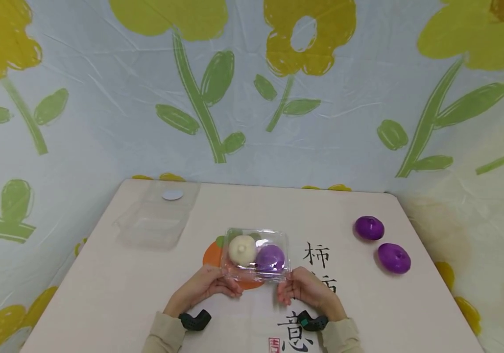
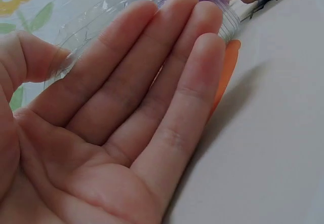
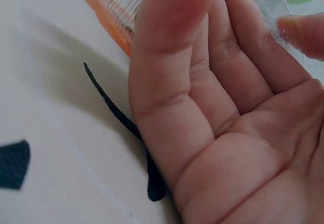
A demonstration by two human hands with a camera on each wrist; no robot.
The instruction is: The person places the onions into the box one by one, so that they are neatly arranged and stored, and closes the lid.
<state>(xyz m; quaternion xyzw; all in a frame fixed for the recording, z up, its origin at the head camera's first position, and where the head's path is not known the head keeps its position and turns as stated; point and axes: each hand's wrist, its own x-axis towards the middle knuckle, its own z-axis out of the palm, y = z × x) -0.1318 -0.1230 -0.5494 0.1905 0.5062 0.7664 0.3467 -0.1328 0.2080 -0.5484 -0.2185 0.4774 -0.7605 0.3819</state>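
seeing beige sleeves (image 1: 164, 332) down at the near edge, with a black gadget (image 1: 196, 320) on the left wrist and a matching one (image 1: 313, 322) on the right. also got a red seal (image 1: 274, 344) and a big black character (image 1: 296, 332) printed on the pale counter (image 1: 88, 304) there.

next up, got the left hand (image 1: 207, 287) pinching the near left corner of a clear container (image 1: 253, 276) between thumb and fingers, with the fingers mostly straight and close together, palm open. same deal with the right hand (image 1: 309, 288) at the near right corner: thumb on the edge, fingers a bit more bent. can't really tell whether resting on the counter or held just above it.

inside the clear container, got a white bulb (image 1: 242, 250) with a little nub on the left, and a purple bulb (image 1: 271, 258) just beside it on the right. looks closed over both. behind and below, can make out an orange print (image 1: 212, 255), with more black lettering (image 1: 316, 255) off to the right.

further out on the right, spotting two loose purple pieces (image 1: 394, 258), near each other but apart. over on the far left, seeing an empty container (image 1: 152, 215), see-through and opened flat, with a white oval label (image 1: 172, 194) on the far half. way at the back, nothing but hanging cloth (image 1: 115, 88) with yellow flowers and green stems.
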